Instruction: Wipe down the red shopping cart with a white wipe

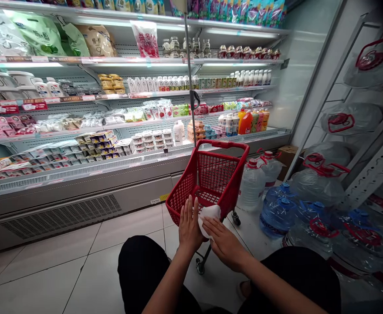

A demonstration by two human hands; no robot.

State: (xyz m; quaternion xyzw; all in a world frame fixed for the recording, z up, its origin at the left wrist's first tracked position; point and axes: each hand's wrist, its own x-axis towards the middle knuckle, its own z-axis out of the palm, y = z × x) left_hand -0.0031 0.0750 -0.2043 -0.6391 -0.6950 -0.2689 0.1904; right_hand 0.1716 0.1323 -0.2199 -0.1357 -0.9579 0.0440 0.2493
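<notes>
Handling white cloth [208, 213] before red cart [182, 192].
Holding left hand [188, 226] open, with fingers extended upward, alongside cloth; laying right hand [225, 242] over cloth, with fingers nearly straight, thumb hidden, leaving any grip impossible to tell. Having cloth between both hands, at near side of cart. Facing refrigerated shelves [126, 60]; having large water bottles [278, 211] at right.

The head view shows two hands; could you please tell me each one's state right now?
Left hand: open, fingers extended, beside the white cloth.
Right hand: fingers over the white cloth; whether closed on it cannot be told.
</notes>
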